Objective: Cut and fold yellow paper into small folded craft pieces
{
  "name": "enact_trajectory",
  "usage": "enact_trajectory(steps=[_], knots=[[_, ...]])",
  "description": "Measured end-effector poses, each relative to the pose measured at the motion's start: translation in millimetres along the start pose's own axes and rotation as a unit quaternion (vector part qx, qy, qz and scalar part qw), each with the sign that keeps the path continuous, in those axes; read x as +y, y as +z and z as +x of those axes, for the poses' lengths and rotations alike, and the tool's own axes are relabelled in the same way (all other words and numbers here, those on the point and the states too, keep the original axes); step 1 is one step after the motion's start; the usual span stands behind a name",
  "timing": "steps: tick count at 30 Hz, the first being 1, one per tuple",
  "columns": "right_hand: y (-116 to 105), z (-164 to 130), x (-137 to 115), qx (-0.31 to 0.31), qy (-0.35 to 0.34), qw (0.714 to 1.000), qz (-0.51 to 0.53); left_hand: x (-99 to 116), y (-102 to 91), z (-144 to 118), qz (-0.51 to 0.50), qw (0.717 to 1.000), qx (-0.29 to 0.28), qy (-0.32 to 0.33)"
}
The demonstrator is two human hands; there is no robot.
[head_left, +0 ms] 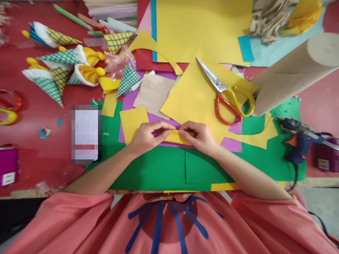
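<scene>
A narrow strip of yellow paper (174,137) lies between my two hands, low over the purple sheet. My left hand (150,135) pinches its left part between thumb and fingers. From the other side, my right hand (198,135) pinches the strip the same way, fingertips close to the left ones. Just beyond, a large yellow sheet (185,95) lies tilted, with red-and-yellow-handled scissors (218,84) on top. Beside my left hand is a small yellow paper piece (134,121). Purple paper (233,144) shows beneath, over green sheets (148,169).
Several small patterned cones (57,56) lie at the far left. A phone-like device (86,134), blurred out, is left of my arm. A brown paper roll (288,77) and a glue gun (299,141) are at right. Stacked yellow sheets (203,28) lie at the back.
</scene>
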State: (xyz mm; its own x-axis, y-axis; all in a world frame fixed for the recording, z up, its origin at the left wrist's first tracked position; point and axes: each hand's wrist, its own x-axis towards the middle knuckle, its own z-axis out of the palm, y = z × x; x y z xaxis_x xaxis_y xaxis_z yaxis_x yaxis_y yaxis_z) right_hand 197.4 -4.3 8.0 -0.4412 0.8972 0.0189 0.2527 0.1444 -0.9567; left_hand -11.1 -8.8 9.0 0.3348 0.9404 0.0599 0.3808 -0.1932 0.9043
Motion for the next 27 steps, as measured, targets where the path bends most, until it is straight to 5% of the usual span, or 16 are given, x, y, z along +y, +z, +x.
enact_trajectory(steps=[11, 19, 27], knots=[[-1.1, -0.3, 1.7, -0.080, -0.054, 0.992, -0.078, -4.0, 2.1, -2.5, -0.021, 1.000, 0.012, 0.004], [-0.4, 0.1, 0.9, 0.060, 0.043, 0.993, 0.087, -6.4, 3.3, 1.3, -0.112, 0.993, -0.032, -0.033], [1.3, 1.1, 0.3, 0.059, 0.050, 0.993, 0.090, -10.3, 4.4, 2.5, -0.136, 0.990, -0.020, -0.006]])
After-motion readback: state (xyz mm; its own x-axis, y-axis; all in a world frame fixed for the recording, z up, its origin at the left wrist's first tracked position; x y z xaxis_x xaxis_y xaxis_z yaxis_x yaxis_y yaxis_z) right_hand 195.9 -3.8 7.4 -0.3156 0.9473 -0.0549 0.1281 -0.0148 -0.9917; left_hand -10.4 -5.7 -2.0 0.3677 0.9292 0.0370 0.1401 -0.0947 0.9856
